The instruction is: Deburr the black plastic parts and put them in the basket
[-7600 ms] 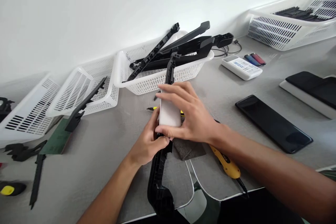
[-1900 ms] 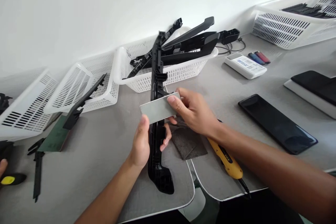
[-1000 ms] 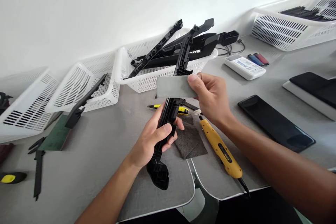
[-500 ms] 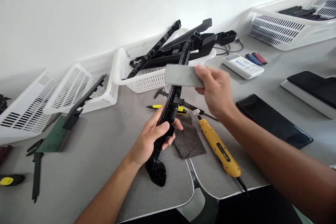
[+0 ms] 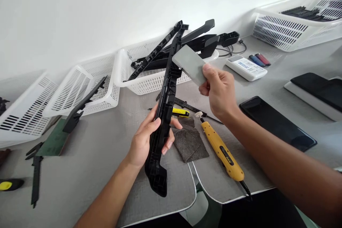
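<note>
The left hand (image 5: 145, 139) is wrapped around the lower half of a long black plastic part (image 5: 167, 89) and holds it up above the counter (image 5: 93, 156). The part is long and thin. Its fat end points down toward the person, and its thin end points up and away, over the white basket (image 5: 139, 78). The right hand (image 5: 220, 91) pinches a flat grey block (image 5: 189, 64) by one end. The block sits just right of the part's upper half, very near it, but I cannot tell if they touch.
</note>
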The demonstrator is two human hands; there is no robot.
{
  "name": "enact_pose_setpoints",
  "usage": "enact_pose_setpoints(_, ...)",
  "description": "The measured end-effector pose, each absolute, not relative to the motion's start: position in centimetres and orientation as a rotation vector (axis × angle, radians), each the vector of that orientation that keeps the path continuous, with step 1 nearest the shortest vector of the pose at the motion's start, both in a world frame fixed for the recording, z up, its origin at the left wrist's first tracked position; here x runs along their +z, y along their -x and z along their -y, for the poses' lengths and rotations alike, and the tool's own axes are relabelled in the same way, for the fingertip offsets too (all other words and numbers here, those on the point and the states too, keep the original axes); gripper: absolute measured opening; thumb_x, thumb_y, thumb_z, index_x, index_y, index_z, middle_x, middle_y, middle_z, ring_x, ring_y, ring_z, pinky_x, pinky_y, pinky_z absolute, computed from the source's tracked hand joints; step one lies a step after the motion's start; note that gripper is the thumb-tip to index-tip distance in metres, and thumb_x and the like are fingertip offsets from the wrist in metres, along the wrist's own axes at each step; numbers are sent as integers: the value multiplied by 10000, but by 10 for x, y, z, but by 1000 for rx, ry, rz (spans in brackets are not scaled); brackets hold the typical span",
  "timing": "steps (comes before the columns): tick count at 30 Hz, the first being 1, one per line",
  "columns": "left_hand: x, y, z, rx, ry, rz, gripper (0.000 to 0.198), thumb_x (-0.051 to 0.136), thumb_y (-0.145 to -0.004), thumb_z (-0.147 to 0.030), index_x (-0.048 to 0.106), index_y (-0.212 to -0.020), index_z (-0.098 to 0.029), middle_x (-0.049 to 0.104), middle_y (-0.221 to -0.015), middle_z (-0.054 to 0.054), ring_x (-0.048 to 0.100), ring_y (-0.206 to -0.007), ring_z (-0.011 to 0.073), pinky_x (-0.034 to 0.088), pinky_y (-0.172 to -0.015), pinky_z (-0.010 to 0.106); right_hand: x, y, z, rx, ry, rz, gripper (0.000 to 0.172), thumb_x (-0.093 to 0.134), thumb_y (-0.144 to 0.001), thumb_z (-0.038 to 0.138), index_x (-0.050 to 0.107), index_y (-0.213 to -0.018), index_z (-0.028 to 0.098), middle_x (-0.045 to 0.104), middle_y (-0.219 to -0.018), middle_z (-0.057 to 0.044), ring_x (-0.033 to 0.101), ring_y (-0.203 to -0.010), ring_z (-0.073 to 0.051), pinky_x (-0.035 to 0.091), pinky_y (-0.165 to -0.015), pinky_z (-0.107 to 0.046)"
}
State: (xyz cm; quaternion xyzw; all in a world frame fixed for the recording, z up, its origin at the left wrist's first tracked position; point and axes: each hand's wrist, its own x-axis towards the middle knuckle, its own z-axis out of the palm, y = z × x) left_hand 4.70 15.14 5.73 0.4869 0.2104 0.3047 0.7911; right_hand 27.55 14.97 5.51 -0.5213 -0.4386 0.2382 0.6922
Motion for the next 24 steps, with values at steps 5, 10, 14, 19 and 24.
enact_pose_setpoints(5,55,-48,-154,728,-1050,-524,279,502,-1098,-453,592,-1225,-221,759,-984,50,607,-488,109,508,-391,217,60,-248,-131,461,1115,1410,441,674,-977,475,475,-652,252,463,-616,34,405,-568,-136,318,-543,-315)
enact_pose_setpoints(10,49,-47,-156,743,-960,-629,407,571,-1036,-570,666,-1018,-175,683,-719,10,575,-435,121,469,-383,225,56,-241,-128,217,1064,1783,323,699,-814,170,406,-705,251,708,-1167,-98,629,-890,-208,486,-703,-351)
enact_pose_setpoints(14,48,-45,-157,764,-939,-630,554,528,-998,-653,702,-910,-135,602,-535,12,515,-406,130,430,-384,224,54,-243,-128,261,1043,1994,224,601,-866,40,501,-825,236,652,-1427,-126,690,-1025,-222,546,-754,-354)
enact_pose_setpoints(19,52,-46,-162,909,-847,-708,437,580,-998,-599,672,-899,-184,615,-558,-5,591,-456,177,466,-398,257,61,-235,-120,270,935,2149,234,550,-907,-6,609,-952,216,584,-1567,-133,635,-1273,-282,590,-931,-427)
enact_pose_setpoints(24,51,-47,-164,1076,-716,-822,387,636,-994,-569,689,-931,-191,687,-691,6,734,-664,212,615,-585,296,61,-226,-116,418,889,2136,88,689,-925,164,614,-927,209,519,-1638,-176,635,-1255,-305,583,-1016,-496)
